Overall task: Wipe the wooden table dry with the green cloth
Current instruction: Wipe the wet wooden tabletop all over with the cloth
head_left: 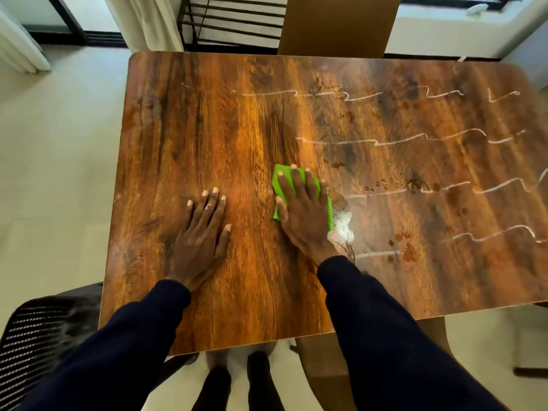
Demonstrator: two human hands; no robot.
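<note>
The wooden table [207,123] fills most of the view. A folded green cloth [280,185] lies near its middle, and my right hand [302,212] presses flat on it with straight, spread fingers. My left hand [201,232] rests flat on the bare wood to the left of the cloth, fingers straight. Wet streaks [415,137] and droplets [409,252] run across the right half of the table, with a foamy wet patch [342,226] just right of the cloth. The left half looks dry.
A black mesh chair [32,339] stands at the table's near left corner. A brown chair back [338,25] and a dark metal rack [231,22] are beyond the far edge. My feet [237,381] show below the near edge on a pale floor.
</note>
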